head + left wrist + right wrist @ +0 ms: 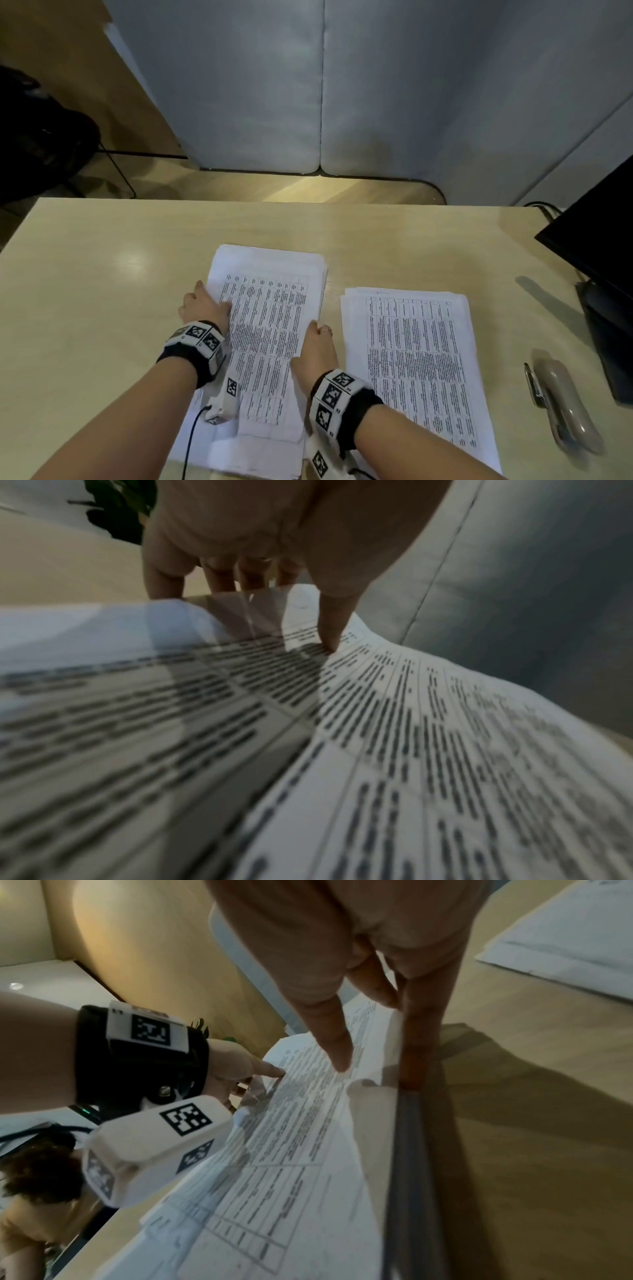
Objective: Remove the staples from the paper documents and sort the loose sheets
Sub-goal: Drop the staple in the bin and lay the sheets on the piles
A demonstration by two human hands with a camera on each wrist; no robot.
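Two stacks of printed table sheets lie on the pale wooden table (102, 274). My hands are on the left stack (274, 308). My left hand (202, 298) holds its left edge: in the left wrist view the thumb (330, 631) lies on the top sheet (377, 723), and the fingers (222, 580) go under the lifted edge. My right hand (317, 346) holds the right edge, with the thumb (335, 1047) on top and straight fingers (418, 1031) along the side of the sheets (308, 1150). The right stack (418, 359) lies flat and untouched. I see no staple.
A beige stapler-like tool (565, 407) and a slim metal tool (532, 383) lie at the right of the table. A black monitor (599, 246) stands at the far right edge. Grey partition panels (322, 85) stand behind the table.
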